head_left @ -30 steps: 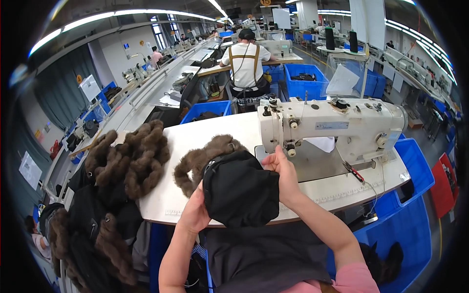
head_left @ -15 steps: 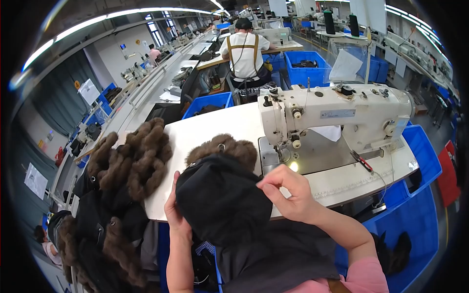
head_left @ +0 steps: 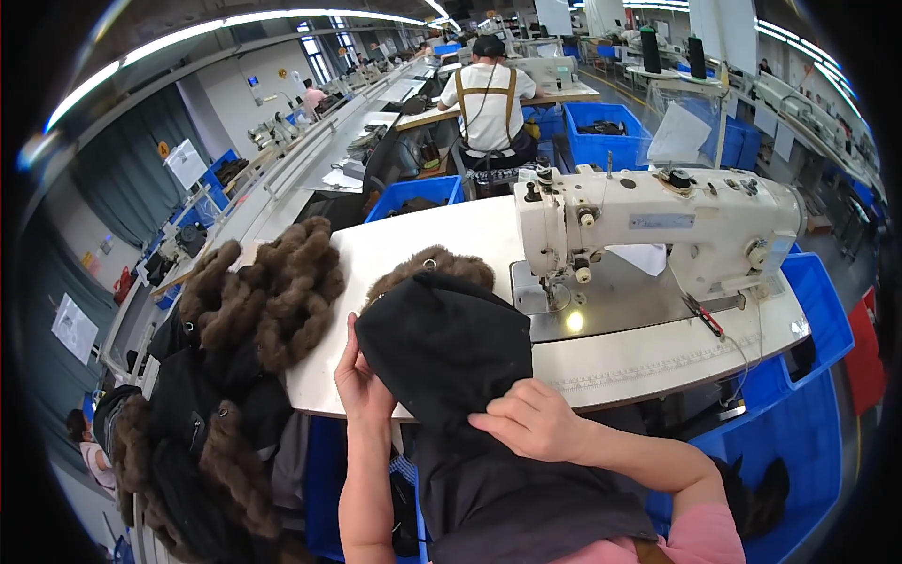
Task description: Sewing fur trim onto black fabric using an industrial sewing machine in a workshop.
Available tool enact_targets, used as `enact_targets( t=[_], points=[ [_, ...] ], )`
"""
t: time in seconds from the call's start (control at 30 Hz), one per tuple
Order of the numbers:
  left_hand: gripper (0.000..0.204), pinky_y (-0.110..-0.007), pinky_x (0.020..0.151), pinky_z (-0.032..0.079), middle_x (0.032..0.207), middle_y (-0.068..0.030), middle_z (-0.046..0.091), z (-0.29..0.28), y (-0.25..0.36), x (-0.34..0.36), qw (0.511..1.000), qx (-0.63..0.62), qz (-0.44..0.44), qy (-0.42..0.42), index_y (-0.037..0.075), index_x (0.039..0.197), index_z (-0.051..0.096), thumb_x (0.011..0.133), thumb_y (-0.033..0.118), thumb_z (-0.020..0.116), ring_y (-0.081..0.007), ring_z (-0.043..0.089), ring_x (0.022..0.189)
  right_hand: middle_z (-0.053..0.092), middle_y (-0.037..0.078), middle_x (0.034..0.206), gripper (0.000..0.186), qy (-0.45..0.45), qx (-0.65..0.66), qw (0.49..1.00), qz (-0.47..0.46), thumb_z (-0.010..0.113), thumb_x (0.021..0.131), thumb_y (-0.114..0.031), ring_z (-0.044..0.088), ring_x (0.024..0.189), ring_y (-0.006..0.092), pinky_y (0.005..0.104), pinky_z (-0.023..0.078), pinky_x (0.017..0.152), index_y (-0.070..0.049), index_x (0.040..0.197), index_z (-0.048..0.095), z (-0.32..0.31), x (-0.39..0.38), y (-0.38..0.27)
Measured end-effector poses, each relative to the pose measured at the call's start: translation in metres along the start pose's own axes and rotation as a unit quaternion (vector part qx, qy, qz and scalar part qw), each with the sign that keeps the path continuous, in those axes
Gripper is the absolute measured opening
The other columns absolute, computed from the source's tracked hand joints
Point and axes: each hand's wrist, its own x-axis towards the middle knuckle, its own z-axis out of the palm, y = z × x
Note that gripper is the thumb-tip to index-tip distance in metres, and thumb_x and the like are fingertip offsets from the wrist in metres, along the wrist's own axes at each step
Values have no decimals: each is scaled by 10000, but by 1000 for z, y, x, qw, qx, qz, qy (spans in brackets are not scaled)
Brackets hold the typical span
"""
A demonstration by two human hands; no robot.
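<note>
A black fabric hood [head_left: 446, 329] with brown fur trim [head_left: 474, 270] is held up in front of me, over the near edge of the table. One metal ring shows on the fur behind it. My left hand [head_left: 365, 381] grips the hood's left edge, its thumb up along the side and the other fingers mostly hidden by cloth. Lower down on the right, my right hand [head_left: 531, 423] is closed in a pinch on the cloth. Dark grey cloth [head_left: 536, 503] lies beneath, across my lap.
A white sewing machine [head_left: 658, 211] stands on the table [head_left: 413, 235] to the right, with red-handled thread snips [head_left: 703, 315] on its bed. Brown fur strips [head_left: 282, 291] and black pieces are heaped at left. Blue bins [head_left: 789, 451] flank the table; a person [head_left: 487, 103] sits ahead.
My right hand has moved down from the hood's upper right edge, nearer to me. The hood's top now stands in a flatter, peaked shape. The view has shifted slightly.
</note>
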Motion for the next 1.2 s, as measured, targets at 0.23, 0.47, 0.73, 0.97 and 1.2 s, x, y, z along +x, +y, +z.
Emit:
enact_targets(
  t=[0.23, 0.47, 0.73, 0.97, 1.2],
  points=[
    [252, -427, 1075, 401, 1179, -87, 662, -2, -7, 8, 994, -9, 46, 94, 75, 1153, 647, 1002, 203, 492, -245, 582, 1163, 534, 6, 832, 214, 78, 4, 995, -65, 739, 683, -99, 538, 716, 172, 294, 488, 666, -75, 889, 690, -2, -3, 9],
    [404, -399, 1096, 359, 1369, -128, 509, 59, -18, 10, 985, 141, 25, -93, 56, 1352, 473, 952, 104, 495, -261, 477, 1280, 567, 47, 838, 109, 33, 29, 993, 110, 692, 732, -30, 571, 694, 225, 344, 493, 603, -58, 831, 655, 12, -31, 35],
    [377, -275, 965, 402, 1180, -81, 569, 97, -28, 38, 661, 699, -138, -234, 25, 1233, 532, 869, 73, 620, -132, 512, 1118, 585, 158, 1137, 383, 121, 71, 959, 246, 647, 860, -163, 572, 1053, 332, 384, 463, 900, -14, 1197, 543, -9, 38, 40],
    [298, -228, 645, 434, 790, -8, 566, 102, -5, 36, 584, 777, -103, -209, 42, 1149, 580, 862, 67, 654, -82, 509, 703, 585, 115, 913, 188, -26, -64, 983, 170, 663, 821, -57, 604, 867, 288, 378, 483, 725, -3, 984, 588, 25, 0, 72],
    [399, -198, 619, 417, 747, 23, 613, 107, 21, 51, 550, 773, -272, -158, 25, 1106, 656, 756, 133, 815, -46, 517, 669, 578, 90, 799, 172, 39, 0, 991, 125, 701, 770, -18, 600, 679, 251, 338, 490, 570, -18, 889, 578, 28, -9, 44]
  ],
)
